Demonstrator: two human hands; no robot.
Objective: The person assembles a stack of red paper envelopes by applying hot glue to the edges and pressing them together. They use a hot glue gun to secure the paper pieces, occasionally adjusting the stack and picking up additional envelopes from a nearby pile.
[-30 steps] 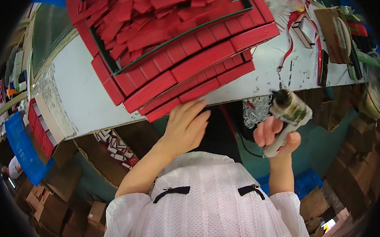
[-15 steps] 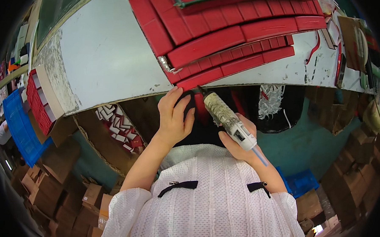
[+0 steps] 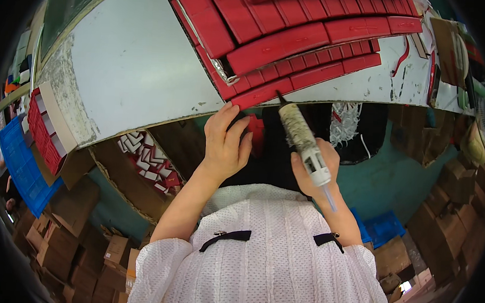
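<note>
Your right hand point(image 3: 313, 171) grips the glue syringe point(image 3: 302, 140), nozzle aimed at the red strips point(image 3: 289, 72); your left hand point(image 3: 226, 142) lies open, steadying 1 strip's edge.

Left hand point(image 3: 226, 142) spread (right hand point(image 3: 315, 168) gripping).

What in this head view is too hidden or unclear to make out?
- Right hand: its palm and grip, hidden behind the glue gun.
- Glue gun's tip: lost against the dark gap under the table edge.
- Red strips: cut off by the top edge.
- Left hand: palm faces away.
</note>
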